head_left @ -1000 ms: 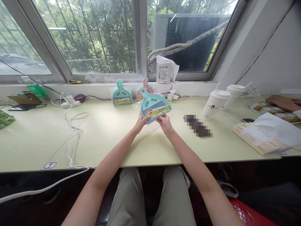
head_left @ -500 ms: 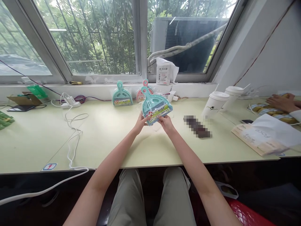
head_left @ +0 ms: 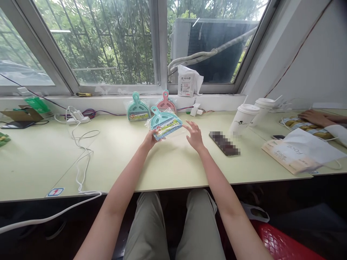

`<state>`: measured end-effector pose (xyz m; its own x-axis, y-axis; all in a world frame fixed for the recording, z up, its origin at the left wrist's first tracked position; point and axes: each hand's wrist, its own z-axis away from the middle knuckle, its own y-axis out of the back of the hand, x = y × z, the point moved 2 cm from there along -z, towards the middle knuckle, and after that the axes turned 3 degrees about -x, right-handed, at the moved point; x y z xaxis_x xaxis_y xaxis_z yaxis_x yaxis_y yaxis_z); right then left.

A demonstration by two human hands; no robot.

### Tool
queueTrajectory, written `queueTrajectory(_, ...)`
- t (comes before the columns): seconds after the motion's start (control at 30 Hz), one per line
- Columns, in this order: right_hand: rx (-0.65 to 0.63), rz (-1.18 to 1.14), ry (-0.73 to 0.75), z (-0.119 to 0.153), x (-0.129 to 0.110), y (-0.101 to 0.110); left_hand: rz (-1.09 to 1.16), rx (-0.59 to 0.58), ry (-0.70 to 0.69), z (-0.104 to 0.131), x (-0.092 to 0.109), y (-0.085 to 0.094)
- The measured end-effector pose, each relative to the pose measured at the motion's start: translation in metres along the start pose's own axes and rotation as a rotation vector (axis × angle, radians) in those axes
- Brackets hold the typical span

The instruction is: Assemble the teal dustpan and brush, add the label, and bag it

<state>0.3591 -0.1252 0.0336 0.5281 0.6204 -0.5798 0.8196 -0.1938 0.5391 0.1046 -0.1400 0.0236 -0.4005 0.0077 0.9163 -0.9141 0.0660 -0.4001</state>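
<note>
Teal plastic shows through crinkled clear wrap: the left hand (head_left: 149,137) pinches the near left corner of a packaged teal dustpan set (head_left: 163,122), holding it just above the pale green desk (head_left: 173,169) with its handle pointing away toward the window. The right hand (head_left: 194,135) hangs just right of the package, fingers spread and slack, gripping nothing and apart from the wrap. Beyond the left hand, two more packaged sets lean against the wall under the window: a second teal set (head_left: 137,108) and a pink set (head_left: 166,103), the pink one partly hidden behind the held package. Right of the right hand lies a dark flat object (head_left: 224,143), blurred out, then two lidded white paper cups (head_left: 245,116). Far to the right, another person's hand (head_left: 314,117) rests on the desk.
</note>
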Motion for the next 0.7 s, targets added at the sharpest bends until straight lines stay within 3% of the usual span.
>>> queueTrajectory(0.07,0.005,0.139,0.068,0.001,-0.002,-0.004,0.001,-0.022,0.022,-0.001,0.000,0.004)
queueTrajectory(0.13,0.095,0.166,0.075,0.001,0.000,-0.007,-0.026,-0.031,0.047,-0.001,-0.001,0.006)
queueTrajectory(0.3,0.272,0.006,0.003,-0.005,0.015,-0.005,-0.138,-0.112,0.094,0.002,-0.004,0.002)
queueTrajectory(0.53,0.300,-0.187,-0.170,-0.005,0.035,-0.013,-0.327,-0.327,0.144,0.013,-0.008,-0.013)
queueTrajectory(0.7,0.233,-0.273,-0.241,-0.001,0.036,-0.029,-0.422,-0.372,0.128,0.016,-0.006,-0.013)
